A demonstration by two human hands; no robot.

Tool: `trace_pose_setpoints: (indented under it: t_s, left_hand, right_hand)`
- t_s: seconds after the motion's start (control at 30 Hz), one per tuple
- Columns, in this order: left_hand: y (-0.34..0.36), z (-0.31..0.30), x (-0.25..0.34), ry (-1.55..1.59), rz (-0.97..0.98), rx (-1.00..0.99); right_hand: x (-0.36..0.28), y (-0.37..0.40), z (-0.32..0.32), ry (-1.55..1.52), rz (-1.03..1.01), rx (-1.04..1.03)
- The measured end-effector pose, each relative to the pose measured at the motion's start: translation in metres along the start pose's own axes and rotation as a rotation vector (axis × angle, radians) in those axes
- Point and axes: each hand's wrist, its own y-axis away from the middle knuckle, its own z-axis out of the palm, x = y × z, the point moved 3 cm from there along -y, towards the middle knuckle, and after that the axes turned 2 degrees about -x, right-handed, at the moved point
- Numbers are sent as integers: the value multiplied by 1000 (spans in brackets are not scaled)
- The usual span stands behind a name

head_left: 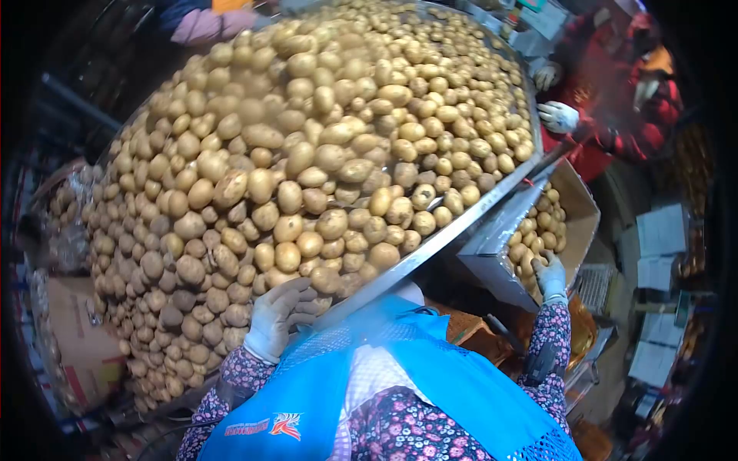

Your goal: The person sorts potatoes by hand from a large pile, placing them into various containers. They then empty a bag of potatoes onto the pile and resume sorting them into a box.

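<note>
A big heap of potatoes (288,197) covers the table, which has a metal rim (427,246). My left hand (278,316), in a pale work glove, rests at the near edge of the heap beside the rim. Its fingers are stretched out against the nearest potatoes, and I see nothing held in it. My right hand (549,278), gloved too, is over the cardboard box (578,206) on the right. Its fingers are extended over the potatoes (530,240) inside, with nothing visibly gripped.
Across the table's right corner stands another person in red, whose gloved hand (559,117) is at the rim. A flattened-looking carton (81,330) is at the left. Papers (659,230) hang or lie at the far right. Pink cloth (211,27) shows at the back.
</note>
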Motion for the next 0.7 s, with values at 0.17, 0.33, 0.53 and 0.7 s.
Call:
trace_pose_setpoints:
  t_s: [0.17,0.33,0.53,0.7]
  left_hand:
    - [6,2,3,-41,45,31]
    - [14,1,14,-83,77,5]
    - [3,-7,11,-216,138,-41]
    - [-2,-9,15,-207,122,-94]
  right_hand:
    - [-179,21,18,-714,-114,-249]
    - [-354,49,76,-487,-750,-322]
    - [-498,44,95,291,-1143,59]
    - [-505,8,92,305,-1155,-175]
